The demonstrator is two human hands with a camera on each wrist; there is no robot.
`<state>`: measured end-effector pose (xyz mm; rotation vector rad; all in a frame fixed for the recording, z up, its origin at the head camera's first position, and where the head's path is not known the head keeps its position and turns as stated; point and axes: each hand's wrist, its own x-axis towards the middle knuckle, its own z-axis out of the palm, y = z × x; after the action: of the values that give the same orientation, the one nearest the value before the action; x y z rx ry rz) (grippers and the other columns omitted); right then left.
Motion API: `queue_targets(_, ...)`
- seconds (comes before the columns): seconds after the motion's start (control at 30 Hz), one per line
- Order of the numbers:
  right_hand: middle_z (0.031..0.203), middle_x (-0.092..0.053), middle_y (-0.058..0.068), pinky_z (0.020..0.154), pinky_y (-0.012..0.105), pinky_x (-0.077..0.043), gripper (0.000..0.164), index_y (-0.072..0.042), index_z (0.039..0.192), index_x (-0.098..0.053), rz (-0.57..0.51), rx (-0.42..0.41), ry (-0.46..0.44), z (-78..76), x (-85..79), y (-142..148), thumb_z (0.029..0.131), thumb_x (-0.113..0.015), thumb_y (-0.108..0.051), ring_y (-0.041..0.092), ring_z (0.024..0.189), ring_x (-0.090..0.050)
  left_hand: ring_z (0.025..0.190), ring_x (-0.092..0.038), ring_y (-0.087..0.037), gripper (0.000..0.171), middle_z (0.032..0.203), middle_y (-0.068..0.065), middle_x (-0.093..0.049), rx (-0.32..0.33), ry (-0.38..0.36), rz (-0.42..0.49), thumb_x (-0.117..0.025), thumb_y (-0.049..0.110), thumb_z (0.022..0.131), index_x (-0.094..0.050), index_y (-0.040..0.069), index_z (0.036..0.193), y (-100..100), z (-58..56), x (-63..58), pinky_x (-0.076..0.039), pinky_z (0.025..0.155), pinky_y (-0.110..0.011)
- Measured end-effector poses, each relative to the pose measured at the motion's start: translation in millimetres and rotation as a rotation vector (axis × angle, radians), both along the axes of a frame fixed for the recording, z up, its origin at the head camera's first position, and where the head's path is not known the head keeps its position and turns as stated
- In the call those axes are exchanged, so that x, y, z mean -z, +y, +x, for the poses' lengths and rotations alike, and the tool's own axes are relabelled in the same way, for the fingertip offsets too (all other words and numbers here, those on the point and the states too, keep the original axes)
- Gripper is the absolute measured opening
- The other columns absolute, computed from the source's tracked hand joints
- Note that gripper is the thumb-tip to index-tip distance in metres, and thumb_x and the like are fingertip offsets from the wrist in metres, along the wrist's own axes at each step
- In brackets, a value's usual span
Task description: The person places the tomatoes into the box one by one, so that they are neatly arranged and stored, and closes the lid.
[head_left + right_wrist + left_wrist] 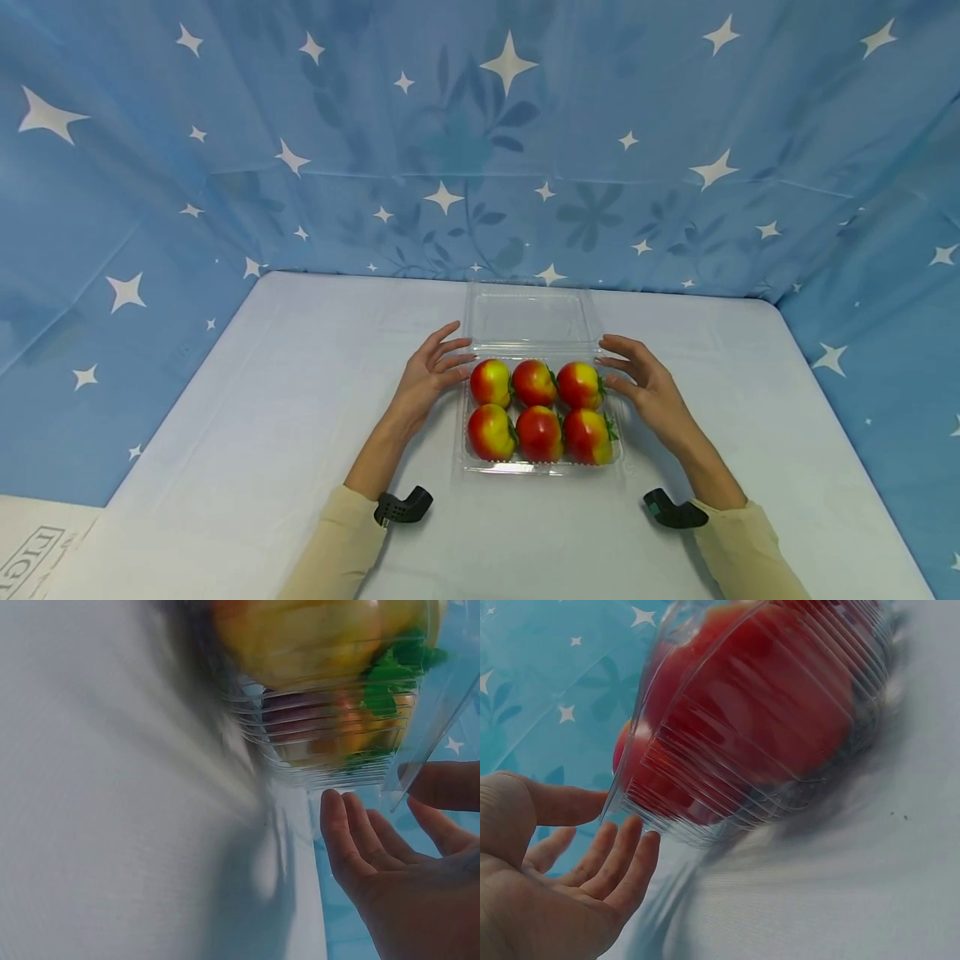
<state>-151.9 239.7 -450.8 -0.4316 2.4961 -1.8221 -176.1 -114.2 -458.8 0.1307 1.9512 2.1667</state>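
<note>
A clear plastic clamshell box [510, 468] lies on the table, its hinged lid [528, 318] laid back away from me. Inside sit several round red-and-yellow fruits [539, 433] in two rows, some showing green leafy tops [382, 682]. At the box's left side is my left hand [429, 379], fingers spread and loosely bent; its thumb [570, 805] is at the rim and the other fingers are lower, by the ribbed wall. Mirroring it on the right, my right hand [651, 390] has its thumb [446, 784] at the rim, fingertips near the wall. Neither hand visibly grips the box.
A white cloth covers the table [247, 433]. Blue curtain [465, 150] with white stars hangs behind and along both sides. A printed carton [37, 542] shows at the lower left. Dark wrist devices [405, 505] sit at both sleeve cuffs.
</note>
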Motion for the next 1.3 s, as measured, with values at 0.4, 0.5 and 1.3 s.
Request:
queue_targets(0.4, 0.154, -0.041, 0.033, 0.096, 0.009, -0.053, 0.061, -0.003, 0.158, -0.035, -0.04, 0.003, 0.021, 1.6, -0.2, 1, 0.101, -0.059, 0.003, -0.006, 0.124, -0.058, 0.136, -0.058, -0.041, 0.076, 0.157, -0.019, -0.047, 0.024, 0.045, -0.039, -0.063, -0.003, 0.096, -0.034, 0.018, 0.163, -2, 2.3, -1.9, -0.059, 0.1, -0.027)
queue_targets(0.5, 0.154, -0.044, 0.028, 0.096, 0.01, -0.053, 0.065, -0.005, 0.159, -0.034, -0.05, 0.018, 0.035, 0.8, -0.7, 2, 0.1, -0.061, 0.003, -0.003, 0.125, -0.057, 0.135, -0.059, -0.042, 0.077, 0.156, -0.02, -0.047, 0.027, 0.055, -0.037, -0.063, -0.004, 0.096, -0.034, 0.019, 0.163, -2, 2.7, -2.0, -0.059, 0.098, -0.026)
queue_targets(1.3, 0.157, -0.048, 0.021, 0.1, 0.012, -0.052, 0.065, -0.013, 0.156, -0.043, -0.135, 0.11, 0.045, -17.7, -20.6, 0, 0.097, -0.066, 0.001, 0.019, 0.132, -0.053, 0.127, -0.063, -0.039, 0.078, 0.154, -0.023, -0.046, 0.009, 0.086, -0.035, -0.061, -0.008, 0.096, -0.037, 0.027, 0.162, -2, 1.0, -1.9, -0.06, 0.091, -0.021)
